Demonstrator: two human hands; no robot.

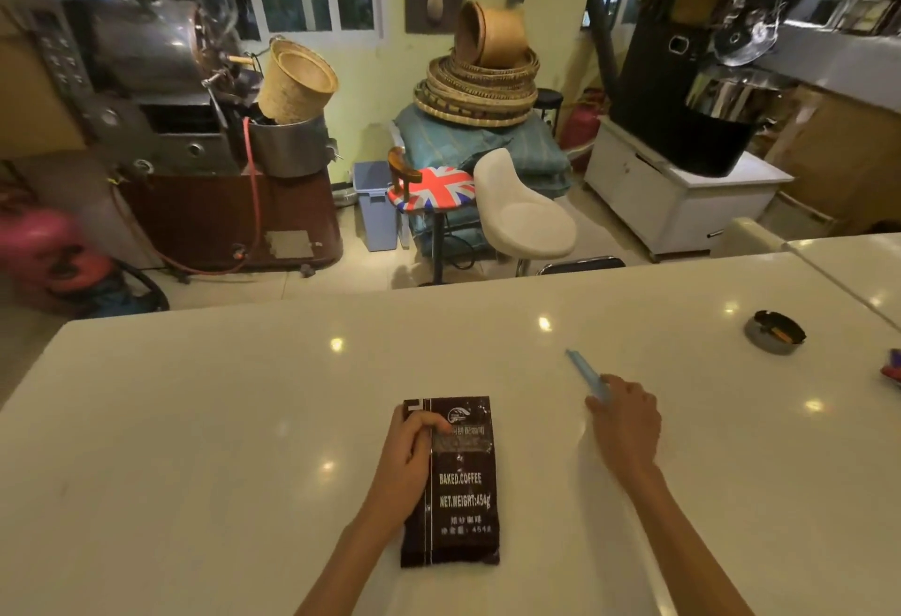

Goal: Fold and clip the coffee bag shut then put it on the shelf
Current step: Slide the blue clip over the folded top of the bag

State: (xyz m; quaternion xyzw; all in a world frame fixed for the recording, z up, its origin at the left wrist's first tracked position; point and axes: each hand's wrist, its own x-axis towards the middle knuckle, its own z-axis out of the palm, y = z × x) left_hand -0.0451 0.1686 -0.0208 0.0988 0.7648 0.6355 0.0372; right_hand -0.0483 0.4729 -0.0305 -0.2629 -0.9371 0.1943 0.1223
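Observation:
A dark brown coffee bag (463, 493) with white lettering lies flat on the white counter (244, 420), its top end pointing away from me. My left hand (407, 459) rests on the bag's upper left part, thumb across its front. My right hand (626, 425) lies to the right of the bag, fingers on the near end of a long light blue clip (585, 371) that lies on the counter. Whether the clip is lifted cannot be told.
A dark round ashtray (775, 331) sits at the counter's far right, with a red and blue packet (893, 367) at the right edge. Beyond the counter stand a white stool (524, 215), a flag-patterned stool (431, 189), coffee roasters and stacked baskets.

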